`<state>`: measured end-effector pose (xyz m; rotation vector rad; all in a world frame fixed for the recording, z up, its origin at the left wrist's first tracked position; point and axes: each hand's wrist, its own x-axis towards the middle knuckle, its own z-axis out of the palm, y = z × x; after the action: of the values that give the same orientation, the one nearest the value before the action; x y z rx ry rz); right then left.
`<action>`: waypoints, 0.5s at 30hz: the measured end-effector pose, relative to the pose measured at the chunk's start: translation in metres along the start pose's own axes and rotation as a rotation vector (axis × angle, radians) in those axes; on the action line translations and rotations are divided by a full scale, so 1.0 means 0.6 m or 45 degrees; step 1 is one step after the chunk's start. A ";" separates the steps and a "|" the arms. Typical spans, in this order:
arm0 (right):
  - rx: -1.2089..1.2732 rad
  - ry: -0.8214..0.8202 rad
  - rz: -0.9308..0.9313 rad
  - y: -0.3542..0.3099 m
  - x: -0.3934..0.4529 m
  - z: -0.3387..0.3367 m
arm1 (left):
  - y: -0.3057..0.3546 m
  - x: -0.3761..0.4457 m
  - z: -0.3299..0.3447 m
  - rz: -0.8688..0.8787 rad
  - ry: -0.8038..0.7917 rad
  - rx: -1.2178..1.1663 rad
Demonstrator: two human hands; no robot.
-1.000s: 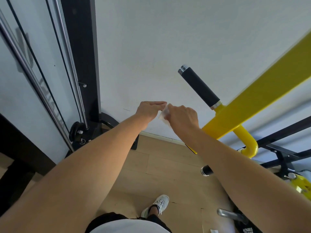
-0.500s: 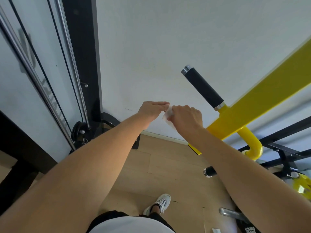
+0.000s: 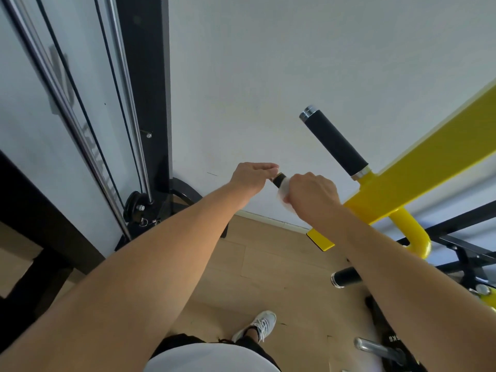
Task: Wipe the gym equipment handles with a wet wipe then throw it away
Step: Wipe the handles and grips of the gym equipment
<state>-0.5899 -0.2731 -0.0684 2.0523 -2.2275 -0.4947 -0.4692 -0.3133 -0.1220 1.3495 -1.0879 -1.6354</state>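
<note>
My right hand point(image 3: 311, 191) grips a white wet wipe point(image 3: 284, 190) wrapped round a short black handle point(image 3: 277, 180) of the yellow machine. Only the handle's end and its metal ring show between my hands. My left hand point(image 3: 252, 178) pinches that end with curled fingertips. A longer black foam handle point(image 3: 334, 145) with chrome ends sticks up and left from the yellow arm point(image 3: 429, 167), untouched. Below my right forearm, a third black handle point(image 3: 346, 276) pokes out.
A cable machine with a black post point(image 3: 145, 89), chrome rods and a pulley point(image 3: 135, 208) stands at the left against the white wall. At the right are a black frame and a yellow bent tube point(image 3: 416, 237). My white shoe point(image 3: 257, 326) stands on the wooden floor.
My hands were together on the wipe in front of the wall. Now the wipe is wrapped round a handle end that has come into sight between them, under my right hand.
</note>
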 end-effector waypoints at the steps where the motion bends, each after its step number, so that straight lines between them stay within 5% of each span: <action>1: -0.064 -0.025 -0.013 0.008 -0.006 -0.003 | -0.002 0.000 0.001 -0.001 0.000 0.004; 5: -0.174 -0.034 -0.056 0.021 -0.019 -0.013 | -0.011 -0.003 0.007 0.009 0.043 -0.035; 9: 0.111 0.102 -0.060 0.001 -0.017 -0.002 | -0.016 -0.002 0.008 0.062 0.063 -0.040; 15: -0.146 0.140 -0.132 0.001 -0.037 0.017 | -0.020 -0.010 0.003 0.079 0.076 -0.022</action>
<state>-0.5912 -0.2492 -0.0744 2.0901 -1.9922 -0.4923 -0.4702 -0.3032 -0.1311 1.3318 -1.0678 -1.5464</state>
